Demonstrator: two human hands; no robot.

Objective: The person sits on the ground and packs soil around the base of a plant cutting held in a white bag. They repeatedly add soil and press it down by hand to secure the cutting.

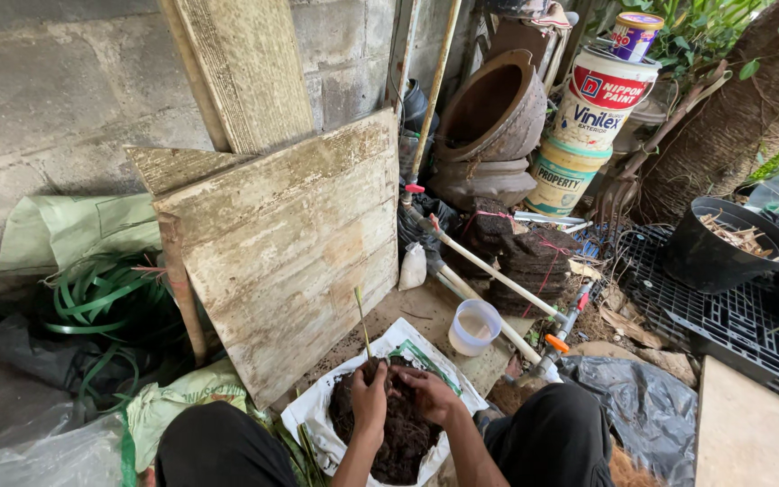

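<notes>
The person squats over a white sack [313,424] full of dark soil [398,433]. Both hands are down in it. The left hand [370,397] is closed around the bottom of a thin green stem [362,325], which stands almost straight up out of the soil. The right hand [427,392] is curled, with its fingers pressed into the soil just beside the stem. I cannot tell if it holds a clump or only pushes.

So the stem is already standing in the soil, at the far edge of the sack. It looks like the soil around it is not packed yet, since one hand has to hold it up. That part seems left to do.

A small white cup [474,326] sits near the sack, on the ground. A big black pot [723,245] sits well apart on a black grid [723,325] to the right. A worn board [290,243] leans on the wall behind.
</notes>
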